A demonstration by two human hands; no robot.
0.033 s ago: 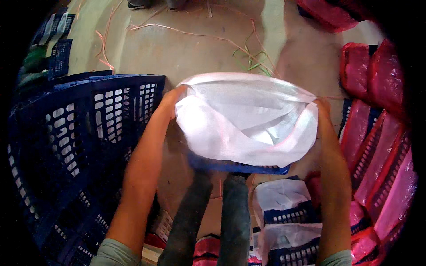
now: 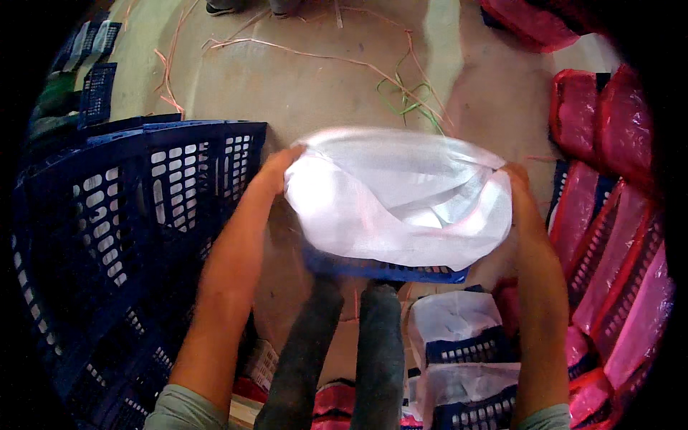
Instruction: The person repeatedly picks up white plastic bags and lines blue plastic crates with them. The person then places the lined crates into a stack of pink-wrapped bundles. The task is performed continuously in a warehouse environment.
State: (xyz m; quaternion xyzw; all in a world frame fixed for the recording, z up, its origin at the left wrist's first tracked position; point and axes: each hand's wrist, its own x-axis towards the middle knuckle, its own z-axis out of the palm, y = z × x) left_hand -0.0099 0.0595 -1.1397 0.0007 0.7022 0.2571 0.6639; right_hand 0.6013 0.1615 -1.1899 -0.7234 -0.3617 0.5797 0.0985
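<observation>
A white, see-through fabric liner bag (image 2: 358, 222) is stretched wide, its mouth gaping upward. My left hand (image 2: 285, 168) grips its rim at the left end, and my right hand (image 2: 516, 178) grips the rim at the right end. Both hands are closed on the cloth, with some fingers hidden behind it. Under the bag shows the near edge of a blue plastic crate (image 2: 387, 272), most of it covered by the fabric. The crate sits just in front of my feet.
Tall stacks of dark blue slotted crates (image 2: 136, 208) stand close on my left. Pink-wrapped crates (image 2: 609, 244) line the right side. White-lined blue crates (image 2: 466, 337) sit by my right leg. Orange strapping (image 2: 308, 54) and green strapping (image 2: 405, 104) lie on the floor. Another person's shoes (image 2: 244, 7) show at the far edge.
The bag's far rim has dropped slightly toward me, and both hands have shifted a little with it. The grip on the cloth is the same.
</observation>
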